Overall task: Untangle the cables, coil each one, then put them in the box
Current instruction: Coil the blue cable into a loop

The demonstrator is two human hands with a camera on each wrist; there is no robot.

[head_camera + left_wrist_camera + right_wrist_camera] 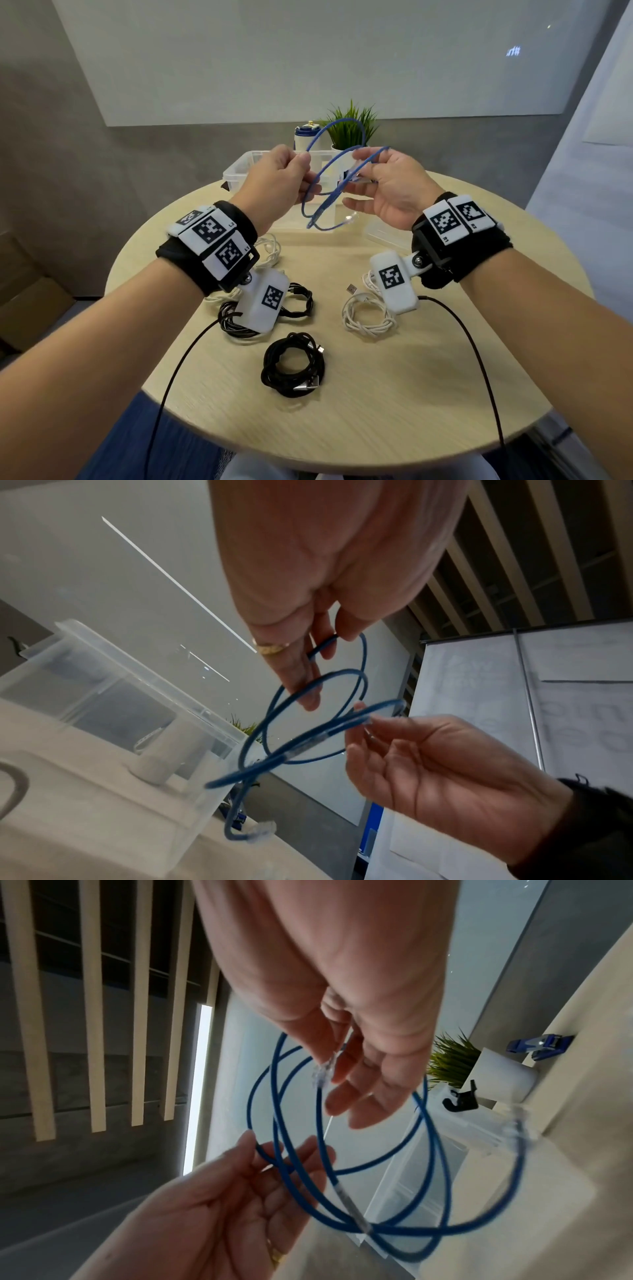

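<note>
Blue cable [320,192] is up in the air over the tabletop [342,404], right in front of the clear box [236,168]. Left hand [281,178] pinches the loops together, right hand [387,185] grips the strand near a clear plug [322,1073]. I'd keep every loop matched in size and tuck that plug end in so nothing springs loose.

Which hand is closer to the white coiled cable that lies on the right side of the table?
The right hand. It is raised above the table, more or less over the white coiled cable; the left hand is raised too, but farther to the left.
</note>
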